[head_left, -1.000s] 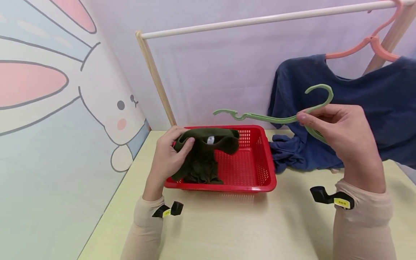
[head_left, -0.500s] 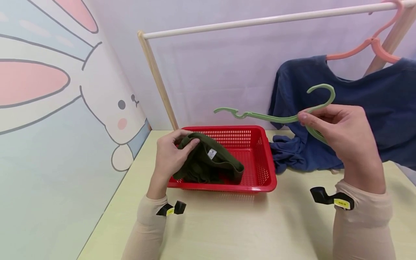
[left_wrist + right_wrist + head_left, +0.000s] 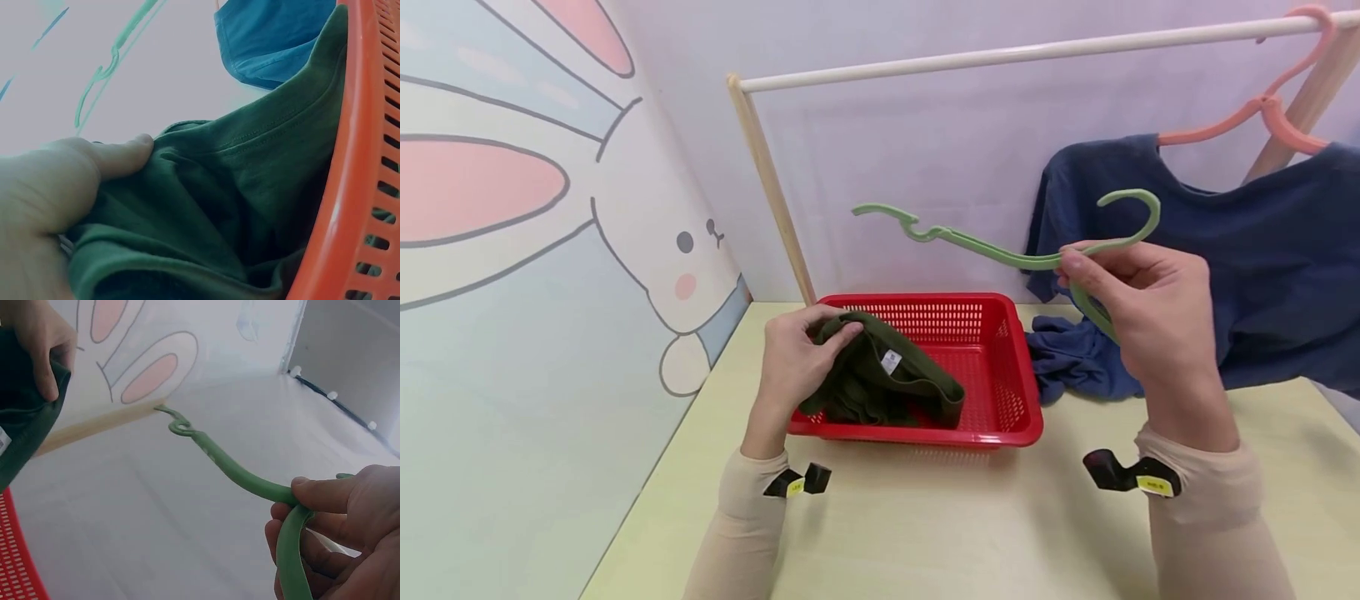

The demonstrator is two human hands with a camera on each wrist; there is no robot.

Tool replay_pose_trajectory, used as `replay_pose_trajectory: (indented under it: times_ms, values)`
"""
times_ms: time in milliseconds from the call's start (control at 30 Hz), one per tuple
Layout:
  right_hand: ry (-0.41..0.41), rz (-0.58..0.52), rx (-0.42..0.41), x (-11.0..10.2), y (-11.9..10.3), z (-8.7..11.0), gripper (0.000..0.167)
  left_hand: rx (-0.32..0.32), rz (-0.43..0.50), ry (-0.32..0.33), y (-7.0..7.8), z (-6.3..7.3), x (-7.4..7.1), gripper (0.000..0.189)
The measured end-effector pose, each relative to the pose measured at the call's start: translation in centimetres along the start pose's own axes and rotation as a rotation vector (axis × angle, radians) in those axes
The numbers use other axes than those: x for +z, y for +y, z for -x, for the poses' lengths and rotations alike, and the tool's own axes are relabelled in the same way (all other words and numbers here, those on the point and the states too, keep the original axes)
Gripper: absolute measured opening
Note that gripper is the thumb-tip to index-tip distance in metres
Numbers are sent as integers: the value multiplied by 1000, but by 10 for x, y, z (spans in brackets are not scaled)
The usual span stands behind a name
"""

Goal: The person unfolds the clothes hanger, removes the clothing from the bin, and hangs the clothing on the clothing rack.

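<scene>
My left hand [image 3: 797, 354] pinches the edge of a dark green garment [image 3: 917, 387] with a white label inside its neckline or waistband. The garment droops into the red basket [image 3: 1026, 392]; the left wrist view shows its cloth [image 3: 250, 150] beside the basket wall. To the right, my right hand [image 3: 1150, 308] grips a light green clothes hanger [image 3: 985, 247] near the base of its hook. One arm of the hanger points left, above the basket. Seen from the right wrist, thumb and fingers close round the hanger [image 3: 244, 475].
A navy blue shirt [image 3: 1247, 250] hangs on a coral hanger [image 3: 1217, 125] at the right end of a white rail [image 3: 985, 58]. Its lower part bunches on the table [image 3: 962, 525] by the basket. A wooden post [image 3: 771, 187] stands behind the basket's left side.
The far side of the green garment's opening has dropped into the basket, while the left hand keeps its grip. The right hand has brought the hanger left, its far arm rising.
</scene>
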State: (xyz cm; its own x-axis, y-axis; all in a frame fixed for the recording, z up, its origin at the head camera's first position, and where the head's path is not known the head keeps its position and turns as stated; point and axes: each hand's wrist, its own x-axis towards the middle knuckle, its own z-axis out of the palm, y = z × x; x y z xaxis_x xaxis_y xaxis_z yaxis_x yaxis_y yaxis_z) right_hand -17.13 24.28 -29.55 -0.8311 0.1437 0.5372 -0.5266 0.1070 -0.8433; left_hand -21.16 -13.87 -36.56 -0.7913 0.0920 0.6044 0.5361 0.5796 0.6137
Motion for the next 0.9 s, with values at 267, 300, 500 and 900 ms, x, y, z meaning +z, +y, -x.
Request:
replay_pose_trajectory:
  times_ms: [267,300,500,900]
  values:
    - [-82,137,-12,21,-15,-2,25,-13,0,-17,1,-1,0,22]
    - [-90,130,-15,24,-17,-2,25,-19,1,-22,1,-1,0,22]
    - [-109,-22,-36,49,-28,-3,25,-62,2,-44,0,0,-2,23]
    - [-99,-256,-141,92,-33,-6,23,-59,-14,-44,3,-1,0,22]
